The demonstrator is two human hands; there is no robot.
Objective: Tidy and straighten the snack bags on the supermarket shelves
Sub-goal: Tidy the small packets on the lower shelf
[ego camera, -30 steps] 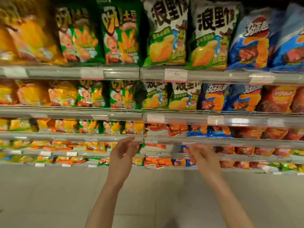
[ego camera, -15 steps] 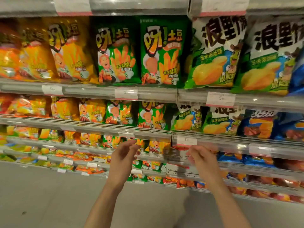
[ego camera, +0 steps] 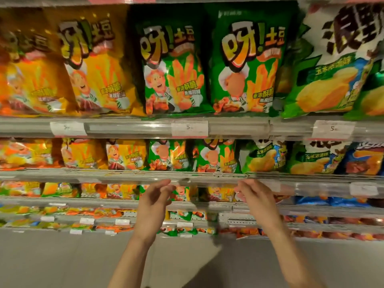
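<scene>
Green snack bags point(ego camera: 245, 65): glossy plastic film, crinkled, with bright glare patches. Yellow snack bags point(ego camera: 97, 67): same shiny film, creased. Shelf edge rail point(ego camera: 128, 127): smooth, clear glossy plastic strip over a grey front that looked like metal. Price labels point(ego camera: 189, 128): matt white paper behind the strip. Floor point(ego camera: 52, 262): smooth grey, dull sheen.

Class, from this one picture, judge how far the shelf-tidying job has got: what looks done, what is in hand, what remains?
Looks done: the big green fry bags on the upper shelf stand upright, faces forward. In hand: nothing is held; the left hand and right hand hover, fingers loosely curled, before the clear-edged shelf rail. Left: the small green fry bags behind that rail lean unevenly.
</scene>
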